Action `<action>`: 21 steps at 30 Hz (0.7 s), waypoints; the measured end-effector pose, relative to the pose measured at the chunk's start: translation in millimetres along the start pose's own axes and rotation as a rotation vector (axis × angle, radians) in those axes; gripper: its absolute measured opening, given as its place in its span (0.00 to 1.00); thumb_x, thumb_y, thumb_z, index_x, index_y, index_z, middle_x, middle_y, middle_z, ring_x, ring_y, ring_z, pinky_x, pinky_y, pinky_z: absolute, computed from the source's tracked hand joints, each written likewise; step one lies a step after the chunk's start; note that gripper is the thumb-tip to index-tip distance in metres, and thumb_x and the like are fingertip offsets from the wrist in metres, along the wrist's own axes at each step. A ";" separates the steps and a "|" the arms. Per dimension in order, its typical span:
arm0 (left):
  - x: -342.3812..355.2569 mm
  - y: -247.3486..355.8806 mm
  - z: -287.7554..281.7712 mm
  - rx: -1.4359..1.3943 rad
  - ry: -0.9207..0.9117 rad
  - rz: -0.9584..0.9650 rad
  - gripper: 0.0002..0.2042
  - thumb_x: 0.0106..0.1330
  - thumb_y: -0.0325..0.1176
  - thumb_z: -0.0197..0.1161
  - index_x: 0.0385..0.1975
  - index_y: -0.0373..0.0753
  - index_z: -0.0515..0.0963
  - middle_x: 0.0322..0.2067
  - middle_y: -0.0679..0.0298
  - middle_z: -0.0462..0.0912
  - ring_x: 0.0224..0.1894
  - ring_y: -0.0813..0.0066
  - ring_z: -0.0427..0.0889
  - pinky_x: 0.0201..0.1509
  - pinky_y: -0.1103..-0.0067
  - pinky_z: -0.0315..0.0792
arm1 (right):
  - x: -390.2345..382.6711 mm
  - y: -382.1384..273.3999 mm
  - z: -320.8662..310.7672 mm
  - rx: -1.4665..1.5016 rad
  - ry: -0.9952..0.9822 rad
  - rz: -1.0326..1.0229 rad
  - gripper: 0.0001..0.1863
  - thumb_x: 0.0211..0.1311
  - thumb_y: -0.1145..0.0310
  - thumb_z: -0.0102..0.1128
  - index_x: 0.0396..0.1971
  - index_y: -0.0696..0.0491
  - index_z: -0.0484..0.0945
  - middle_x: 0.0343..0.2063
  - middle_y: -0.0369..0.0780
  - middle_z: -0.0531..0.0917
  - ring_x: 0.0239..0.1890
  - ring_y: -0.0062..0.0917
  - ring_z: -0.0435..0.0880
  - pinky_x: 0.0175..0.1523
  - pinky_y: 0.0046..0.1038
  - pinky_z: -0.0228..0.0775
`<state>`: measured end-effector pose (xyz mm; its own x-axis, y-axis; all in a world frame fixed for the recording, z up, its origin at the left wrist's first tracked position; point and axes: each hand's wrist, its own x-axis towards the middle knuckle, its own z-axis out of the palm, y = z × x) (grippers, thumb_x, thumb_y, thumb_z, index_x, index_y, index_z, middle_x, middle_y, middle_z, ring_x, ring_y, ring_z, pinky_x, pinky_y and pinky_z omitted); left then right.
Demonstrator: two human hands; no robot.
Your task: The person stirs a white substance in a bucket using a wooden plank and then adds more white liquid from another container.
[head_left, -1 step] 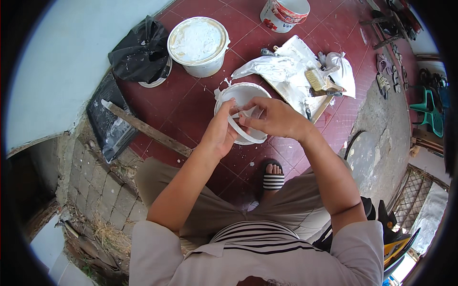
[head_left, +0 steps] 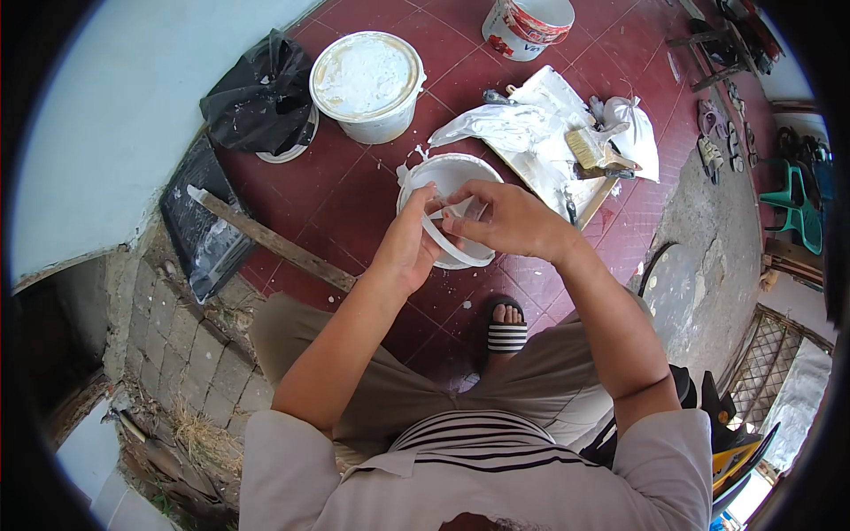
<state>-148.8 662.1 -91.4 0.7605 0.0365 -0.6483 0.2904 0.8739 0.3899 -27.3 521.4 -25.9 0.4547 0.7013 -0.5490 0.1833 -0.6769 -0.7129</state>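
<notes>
A small white bucket (head_left: 416,181) stands on the floor in front of me, its inner wall smeared white. My left hand (head_left: 412,234) and my right hand (head_left: 509,217) meet above its opening with fingers curled. Between their fingertips is a small whitish piece (head_left: 459,211), too hidden to name. A white band (head_left: 456,245), which looks like the bucket's handle, curves past my left fingers along the near rim. Right of the bucket lies a white-smeared board (head_left: 544,93) bearing a wide paintbrush (head_left: 602,150), white plastic and a tied white bag (head_left: 633,137).
A lidded white pail (head_left: 367,80) stands beyond the bucket, beside a black plastic bag (head_left: 261,97). A wooden stick (head_left: 274,239) slants across a black sheet (head_left: 204,217) at left. Farther off stands another pail (head_left: 527,31). Sandals (head_left: 711,155) and a green chair (head_left: 797,208) are at right.
</notes>
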 end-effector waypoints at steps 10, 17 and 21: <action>10.5 -5.2 -10.3 0.014 -0.034 -0.037 0.19 0.75 0.40 0.54 0.56 0.32 0.74 0.45 0.58 0.83 0.43 0.69 0.84 0.47 0.71 0.80 | -3.3 3.6 27.7 -0.374 0.389 -0.271 0.15 0.59 0.60 0.66 0.40 0.55 0.84 0.37 0.49 0.86 0.38 0.47 0.87 0.46 0.43 0.79; -2.5 15.6 1.9 0.251 -0.047 -0.061 0.17 0.75 0.38 0.53 0.53 0.30 0.75 0.37 0.54 0.84 0.38 0.68 0.86 0.40 0.72 0.81 | 1.6 12.8 6.2 -0.399 0.426 -0.232 0.13 0.61 0.67 0.66 0.41 0.59 0.84 0.38 0.50 0.86 0.39 0.45 0.88 0.47 0.39 0.79; -3.9 29.6 -9.3 0.700 0.029 0.028 0.18 0.74 0.40 0.56 0.49 0.27 0.76 0.30 0.55 0.85 0.27 0.70 0.86 0.24 0.75 0.78 | -5.5 12.4 -32.3 -0.342 0.377 -0.142 0.14 0.63 0.67 0.64 0.43 0.62 0.85 0.35 0.51 0.88 0.37 0.39 0.89 0.48 0.35 0.79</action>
<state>-148.5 692.3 -83.4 0.7600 0.0757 -0.6455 0.5843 0.3554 0.7296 0.6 501.9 -17.6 0.6750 0.7051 -0.2171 0.5115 -0.6593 -0.5511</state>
